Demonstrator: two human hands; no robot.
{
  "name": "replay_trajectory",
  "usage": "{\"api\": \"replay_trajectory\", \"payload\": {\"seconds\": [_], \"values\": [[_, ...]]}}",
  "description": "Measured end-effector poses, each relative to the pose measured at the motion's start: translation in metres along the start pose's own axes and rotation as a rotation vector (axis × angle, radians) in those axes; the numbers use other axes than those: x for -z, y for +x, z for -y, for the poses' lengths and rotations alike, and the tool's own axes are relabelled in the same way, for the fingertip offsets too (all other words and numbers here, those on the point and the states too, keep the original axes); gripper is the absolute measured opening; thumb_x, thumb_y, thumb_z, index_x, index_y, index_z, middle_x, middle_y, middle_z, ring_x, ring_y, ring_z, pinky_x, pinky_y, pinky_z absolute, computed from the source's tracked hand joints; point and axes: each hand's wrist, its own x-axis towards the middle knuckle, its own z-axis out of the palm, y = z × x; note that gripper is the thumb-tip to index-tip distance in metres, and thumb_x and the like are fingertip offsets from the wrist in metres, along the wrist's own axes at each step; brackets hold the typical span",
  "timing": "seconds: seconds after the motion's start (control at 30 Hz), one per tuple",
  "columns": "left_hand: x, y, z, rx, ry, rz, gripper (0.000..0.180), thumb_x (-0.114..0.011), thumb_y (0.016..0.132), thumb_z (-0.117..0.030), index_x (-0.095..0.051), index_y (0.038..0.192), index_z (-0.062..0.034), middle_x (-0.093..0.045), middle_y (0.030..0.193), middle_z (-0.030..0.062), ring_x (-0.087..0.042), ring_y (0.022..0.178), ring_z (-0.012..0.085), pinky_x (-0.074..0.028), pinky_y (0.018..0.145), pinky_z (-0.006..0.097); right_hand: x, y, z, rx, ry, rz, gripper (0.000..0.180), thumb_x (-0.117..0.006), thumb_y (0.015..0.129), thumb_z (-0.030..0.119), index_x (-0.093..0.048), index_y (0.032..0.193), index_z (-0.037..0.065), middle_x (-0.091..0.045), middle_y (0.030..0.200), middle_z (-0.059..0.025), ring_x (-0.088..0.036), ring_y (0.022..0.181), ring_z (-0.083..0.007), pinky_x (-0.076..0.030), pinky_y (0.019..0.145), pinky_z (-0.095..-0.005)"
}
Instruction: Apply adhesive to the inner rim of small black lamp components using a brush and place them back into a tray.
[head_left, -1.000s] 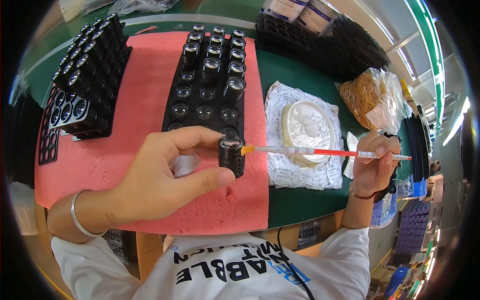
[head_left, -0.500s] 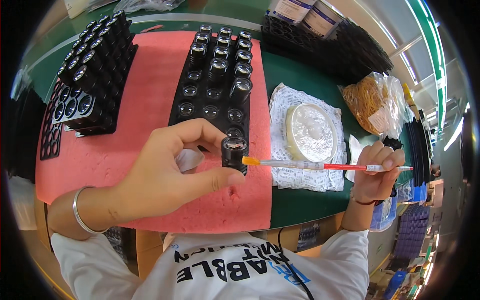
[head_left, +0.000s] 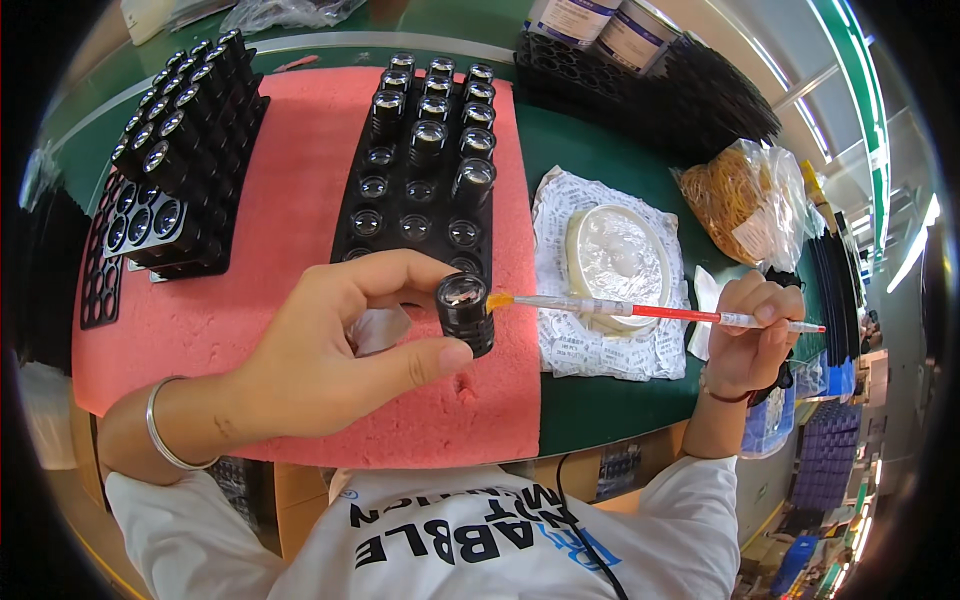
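Observation:
Between the thumb and fingers of my left hand [head_left: 335, 335] is a short black cylinder [head_left: 464, 315] with a clear lens-like top, slightly tilted. Something white, partly hidden, shows inside that palm. My right hand [head_left: 758, 330] grips a thin paintbrush [head_left: 675, 313] near its handle end. The brush's orange bristles touch or nearly touch the cylinder's right side, near its rim. Just beyond my left hand lies a black tray [head_left: 390, 222] with several similar lens-topped cylinders standing in it. To its right, a round dish [head_left: 571, 262] holding clear, glossy material rests on a printed white sheet [head_left: 560, 350].
A pink foam mat [head_left: 290, 180] covers much of the green table [head_left: 590, 420]. Stacked cylinders [head_left: 165, 165] stand on the left. At the back are black trays [head_left: 570, 75] with tins [head_left: 635, 35] on them. A bag of rubber bands [head_left: 735, 195] lies on the right.
The cylinder has tilted slightly in my left hand. The brush tip has risen a little, from low on its right side toward its rim.

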Motion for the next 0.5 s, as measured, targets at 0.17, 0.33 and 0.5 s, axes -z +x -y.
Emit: {"api": "replay_trajectory", "payload": {"seconds": [0.17,0.33,0.5], "values": [[0.005,-0.011,-0.027,0.098,0.214,-0.004,0.029,-0.065,0.068,-0.005,-0.053,0.093,0.0002,-0.059,0.089,0.0076,-0.05,0.071,0.0062,-0.04,0.061,0.02,0.002,0.005,-0.003,-0.021,0.064,-0.099,0.022,-0.046,0.085,0.026,-0.045,0.077,0.005,-0.046,0.056,-0.0053,-0.04,0.05,-0.0109,-0.031,0.046,-0.0231],[0.031,-0.011,-0.056,-0.394,0.9,-0.062,0.036,-0.07,0.059,-0.005,-0.055,0.09,-0.0003,-0.059,0.088,0.008,-0.045,0.055,0.0039,-0.034,0.044,0.018,0.007,-0.003,-0.002,-0.025,0.091,-0.186,0.021,-0.046,0.085,0.024,-0.044,0.077,0.005,-0.045,0.059,-0.0046,-0.039,0.054,-0.0107,-0.031,0.05,-0.0224],[0.081,-0.052,-0.09,-0.21,1.054,-0.854,0.024,-0.064,0.067,-0.002,-0.051,0.088,0.0006,-0.045,0.073,-0.0006,-0.043,0.064,0.0049,-0.036,0.057,0.016,0.005,0.003,-0.002,-0.05,0.164,-0.24,0.019,-0.044,0.085,0.021,-0.044,0.078,0.003,-0.043,0.061,-0.0056,-0.037,0.056,-0.0115,-0.031,0.052,-0.0225]]}}
